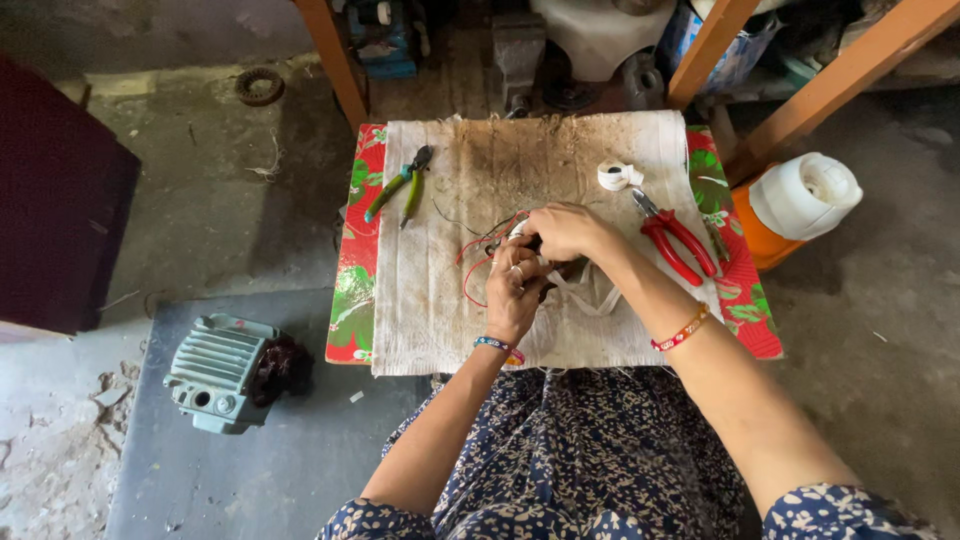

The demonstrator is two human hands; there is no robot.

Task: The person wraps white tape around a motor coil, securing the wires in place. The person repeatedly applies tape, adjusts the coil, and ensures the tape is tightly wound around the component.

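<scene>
1. Where the two hands meet at the middle of the bench, a small bundle of thin red wires and a dark part sits between them, on the stained off-white woven cloth that covers most of the top.
2. The left hand, with a ring on one finger and a beaded bracelet at the wrist, is curled closed around the bundle from the near side.
3. The right hand is bent over the bundle from the far side, fingers pinched shut on it; exactly which strand it grips cannot be told.
4. A flat white strip of tape or cloth trails from under the hands toward the near right of the cloth.
5. A small white roll of tape lies near the far right corner of the cloth, with red-handled pliers just beside it toward the right edge.
6. Green-handled pliers lie at the far left edge, well apart from the hands.
7. A grey-green ribbed electric motor housing rests on the floor to the left of the bench.
</scene>
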